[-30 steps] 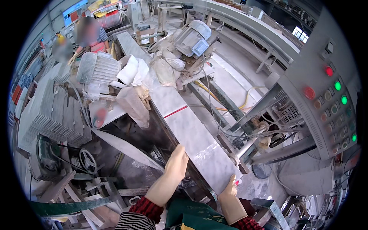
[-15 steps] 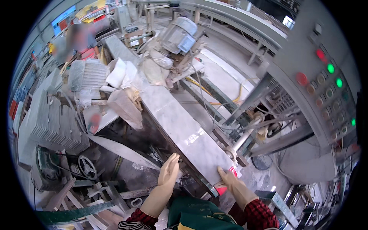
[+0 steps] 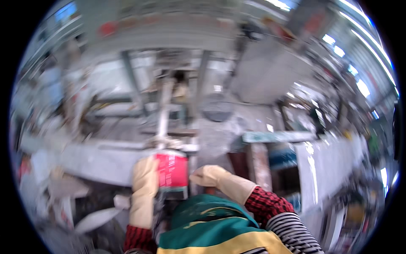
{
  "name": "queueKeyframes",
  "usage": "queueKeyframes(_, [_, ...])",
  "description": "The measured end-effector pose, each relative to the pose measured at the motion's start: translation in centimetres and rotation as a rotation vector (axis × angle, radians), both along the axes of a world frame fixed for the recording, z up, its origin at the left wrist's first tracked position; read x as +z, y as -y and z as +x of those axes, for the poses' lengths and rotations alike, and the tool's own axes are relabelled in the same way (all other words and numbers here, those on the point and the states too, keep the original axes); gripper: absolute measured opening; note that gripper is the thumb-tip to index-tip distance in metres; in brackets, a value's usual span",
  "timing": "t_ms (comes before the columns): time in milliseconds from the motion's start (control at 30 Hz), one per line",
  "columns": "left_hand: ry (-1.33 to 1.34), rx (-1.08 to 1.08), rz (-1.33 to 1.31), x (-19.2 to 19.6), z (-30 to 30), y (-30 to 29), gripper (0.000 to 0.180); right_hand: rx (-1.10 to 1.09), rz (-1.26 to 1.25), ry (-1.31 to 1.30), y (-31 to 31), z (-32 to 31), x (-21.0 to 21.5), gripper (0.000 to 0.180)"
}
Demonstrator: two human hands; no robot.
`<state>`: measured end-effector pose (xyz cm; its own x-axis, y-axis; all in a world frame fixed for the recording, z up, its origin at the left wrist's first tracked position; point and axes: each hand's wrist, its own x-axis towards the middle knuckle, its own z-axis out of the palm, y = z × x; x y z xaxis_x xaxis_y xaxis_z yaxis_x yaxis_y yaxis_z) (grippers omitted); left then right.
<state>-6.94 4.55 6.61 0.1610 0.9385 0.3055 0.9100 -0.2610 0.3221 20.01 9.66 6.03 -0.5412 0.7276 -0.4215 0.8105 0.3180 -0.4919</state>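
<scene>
A long pale grey-white slab [image 3: 99,161] lies on a narrow support, stretching left from my left hand. My left hand [image 3: 145,180], in a cream glove, rests at the slab's near right end with its fingers laid forward and flat. Right beside it is a red sheet-like surface [image 3: 172,170] with white print, at the end of the support. My right hand [image 3: 215,176], also gloved, is just right of the red surface, apart from it. Its fingers point left and look bent, but blur hides whether they hold anything.
A control cabinet [image 3: 156,36] with a red button stands ahead. A pale pipe [image 3: 165,108] runs toward the support. At right is a bench-like frame [image 3: 277,136] beside a shiny pale sheet [image 3: 313,169]. A dark round lid [image 3: 218,109] lies on the wet floor.
My view has swung right, bringing the cabinet from the right side to straight ahead. My left hand has come onto the slab's end; my right hand has left it. More red surface shows.
</scene>
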Motion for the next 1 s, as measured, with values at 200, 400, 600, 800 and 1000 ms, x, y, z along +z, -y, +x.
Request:
queueKeyframes(200, [-0.049, 0.214, -0.243, -5.2, -2.0, 0.1, 0.053, -0.599, -0.111, 0.094, 5.8, 20.2, -2.3, 0.038])
queueKeyframes(400, [0.026, 0.146, -0.217, -9.1, -4.3, -1.5, 0.058, -0.854, 0.611, 0.332, 14.1, 34.2, 2.1, 0.060])
queueKeyframes(600, [-0.062, 0.156, -0.339, -7.2, 3.1, 1.1, 0.056, -1.220, 0.333, 0.794, 16.1, 45.3, -2.9, 0.091])
queueKeyframes(800, [-0.252, 0.207, -0.537, -5.8, 7.9, 1.8, 0.064, -1.310, 0.308, 0.844, 15.8, 48.7, -8.0, 0.060])
queueKeyframes(1000, [-0.283, 0.281, -0.542, -5.2, 9.3, 2.5, 0.067, -1.270, 0.385, 0.835, 15.3, 49.3, -8.0, 0.055])
